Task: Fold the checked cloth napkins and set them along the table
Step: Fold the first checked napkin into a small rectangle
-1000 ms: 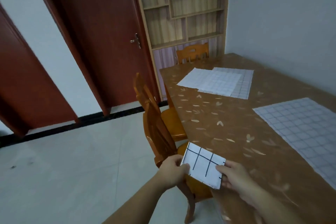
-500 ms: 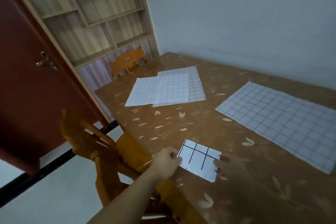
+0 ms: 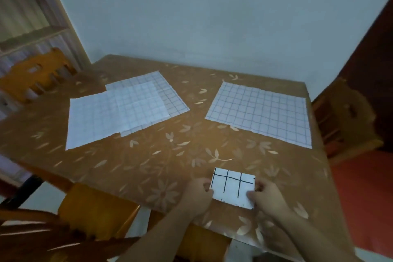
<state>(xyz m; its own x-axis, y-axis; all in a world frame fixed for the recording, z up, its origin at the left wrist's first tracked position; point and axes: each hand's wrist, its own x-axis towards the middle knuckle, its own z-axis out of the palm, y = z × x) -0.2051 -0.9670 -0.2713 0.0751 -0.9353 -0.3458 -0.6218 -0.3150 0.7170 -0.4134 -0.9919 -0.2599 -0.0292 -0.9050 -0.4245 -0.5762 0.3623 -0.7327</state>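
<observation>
Gripping, left hand: the left hand [image 3: 196, 194] pinched the left edge of the folded napkin [image 3: 232, 187], fingers curled at its side.
Far-left chair: a wooden chair [image 3: 36, 74] stood behind the table's left end, before a shelf unit [image 3: 27, 17].
Near chair: another orange seat [image 3: 95, 208] sat tucked at the near edge, left of the forearms.
Left napkins: a stack of flat napkins [image 3: 119, 110], overlapping and unfolded, lay on the table [image 3: 170, 155], well apart from the hands.
Folded napkin: a small white rectangle with bold dark lines, at the table's near edge between both hands; whether it rested on the tabletop or sat just above it could not be told.
Right hand: the right hand [image 3: 269, 198] pinched the napkin's right edge and near corner, fingertips curled on it.
Right napkin: one checked napkin [image 3: 261, 112] lay spread flat towards the far right corner.
Right chair: blurred, a chair [image 3: 344, 117] stood beyond the table's right end.
</observation>
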